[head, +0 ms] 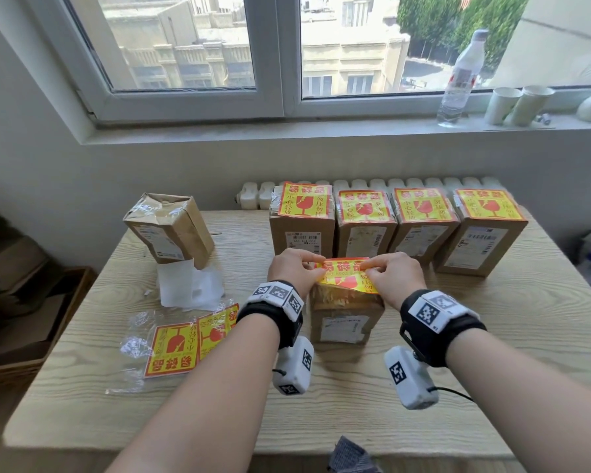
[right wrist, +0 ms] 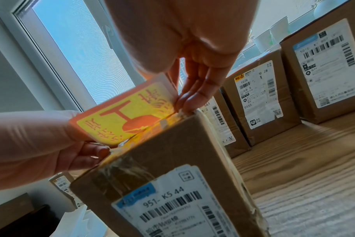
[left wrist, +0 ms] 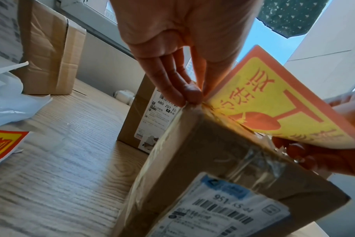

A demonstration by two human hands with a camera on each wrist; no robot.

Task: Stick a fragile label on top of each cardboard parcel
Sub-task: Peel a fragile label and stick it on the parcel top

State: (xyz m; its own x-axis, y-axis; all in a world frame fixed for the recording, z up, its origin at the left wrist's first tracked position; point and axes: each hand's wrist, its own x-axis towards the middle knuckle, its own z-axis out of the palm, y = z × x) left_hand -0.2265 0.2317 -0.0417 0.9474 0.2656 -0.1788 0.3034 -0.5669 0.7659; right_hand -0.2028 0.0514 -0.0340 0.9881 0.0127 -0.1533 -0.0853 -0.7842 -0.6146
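Both hands are on the same fragile label (head: 347,276) here. The left hand (head: 294,269) pinches its left edge and the right hand (head: 395,276) pinches the right edge, holding it over the top of the front parcel (head: 345,319), which stands upright on the tabletop (head: 492,336). From the wrist views the label's near edge looks down on the box top while the far part tilts up, not flat yet. Just behind that parcel is a row of four parcels (head: 393,227), each already wearing a yellow and red label on top. Off to the left of the front parcel stands one bare parcel (head: 171,230), tilted, with white backing paper (head: 188,285) at its foot. Spare labels (head: 188,339) lie flat nearer me, left of the front parcel.
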